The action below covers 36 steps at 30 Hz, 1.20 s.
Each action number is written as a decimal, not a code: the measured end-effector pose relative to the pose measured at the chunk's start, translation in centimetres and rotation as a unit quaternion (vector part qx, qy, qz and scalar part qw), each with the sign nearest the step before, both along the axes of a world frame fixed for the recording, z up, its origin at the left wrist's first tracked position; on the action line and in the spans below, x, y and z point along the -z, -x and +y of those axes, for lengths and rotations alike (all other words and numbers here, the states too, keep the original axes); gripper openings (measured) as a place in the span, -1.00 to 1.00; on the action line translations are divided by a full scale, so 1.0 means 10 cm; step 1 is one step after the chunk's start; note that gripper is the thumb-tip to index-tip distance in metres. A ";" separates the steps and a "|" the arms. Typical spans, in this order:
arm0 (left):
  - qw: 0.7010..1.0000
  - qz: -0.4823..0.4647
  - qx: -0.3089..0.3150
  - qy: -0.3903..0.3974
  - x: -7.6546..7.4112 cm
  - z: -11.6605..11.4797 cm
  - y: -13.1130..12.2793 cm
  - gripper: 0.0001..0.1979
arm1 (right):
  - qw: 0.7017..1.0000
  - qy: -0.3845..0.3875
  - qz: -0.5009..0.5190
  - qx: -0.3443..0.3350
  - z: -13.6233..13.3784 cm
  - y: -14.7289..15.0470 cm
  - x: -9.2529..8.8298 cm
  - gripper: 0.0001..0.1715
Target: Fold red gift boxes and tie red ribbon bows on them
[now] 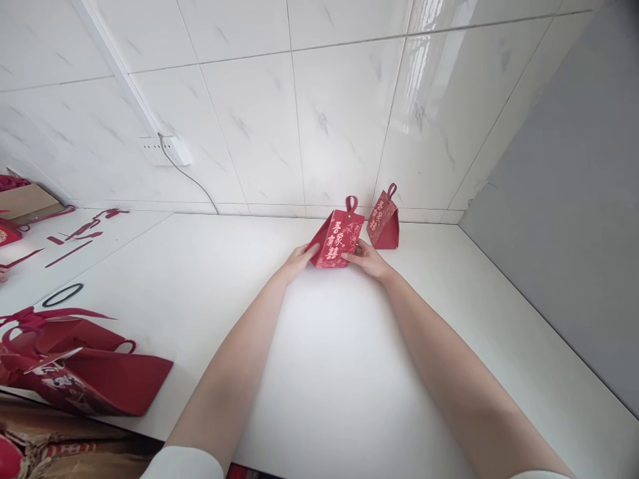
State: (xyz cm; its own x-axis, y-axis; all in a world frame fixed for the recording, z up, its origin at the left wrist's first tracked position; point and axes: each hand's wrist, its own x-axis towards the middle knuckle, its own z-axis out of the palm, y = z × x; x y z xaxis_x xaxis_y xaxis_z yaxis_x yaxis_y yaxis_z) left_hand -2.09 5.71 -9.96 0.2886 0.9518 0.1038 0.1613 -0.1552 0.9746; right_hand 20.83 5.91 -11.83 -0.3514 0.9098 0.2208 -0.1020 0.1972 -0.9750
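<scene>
Between my two hands is a red gift box (pixel 344 236) with a peaked top, a ribbon loop and pale Chinese characters on its front. My left hand (pixel 299 258) grips its left lower side, thumb on the red side panel. On the right lower edge, my right hand (pixel 369 258) is closed with the thumb on the printed front. The box is at the far part of the white table (pixel 339 372). Just behind my right hand a second, matching gift box (pixel 383 223) stands upright near the wall, its loop pointing up.
Several red gift boxes (pixel 120 379) crowd the left front edge, beside a black ring (pixel 62 295). Red ribbon strips (pixel 82 233) lie farther left, near a cardboard box (pixel 30 206). A cable runs from a wall socket (pixel 164 152). A grey panel (pixel 564 199) borders the right.
</scene>
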 end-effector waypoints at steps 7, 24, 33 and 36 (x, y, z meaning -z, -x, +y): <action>0.991 -0.019 -0.125 -0.036 0.17 0.18 0.06 -0.66 | 0.998 0.012 -0.028 0.054 0.07 0.00 0.11 -0.37; 0.996 -0.078 0.035 0.014 0.02 0.04 0.10 -0.43 | 0.995 0.076 -0.049 0.035 0.05 -0.01 0.02 -0.35; 0.997 -0.024 0.062 0.026 -0.04 0.01 0.12 -0.43 | 0.993 0.100 0.030 0.058 -0.03 0.06 -0.14 -0.38; 0.997 -0.020 0.066 0.028 -0.05 0.00 0.10 -0.44 | 0.993 0.091 0.043 0.063 -0.04 0.08 -0.16 -0.43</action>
State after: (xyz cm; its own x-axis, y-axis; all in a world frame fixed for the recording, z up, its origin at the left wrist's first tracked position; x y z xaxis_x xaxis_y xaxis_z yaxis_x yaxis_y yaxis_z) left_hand -3.13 5.75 -9.51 0.4083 0.9105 0.0650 0.1031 -0.1168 0.9878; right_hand 19.99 5.53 -10.21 -0.2191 0.9730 0.0726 -0.1725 0.0346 -0.9844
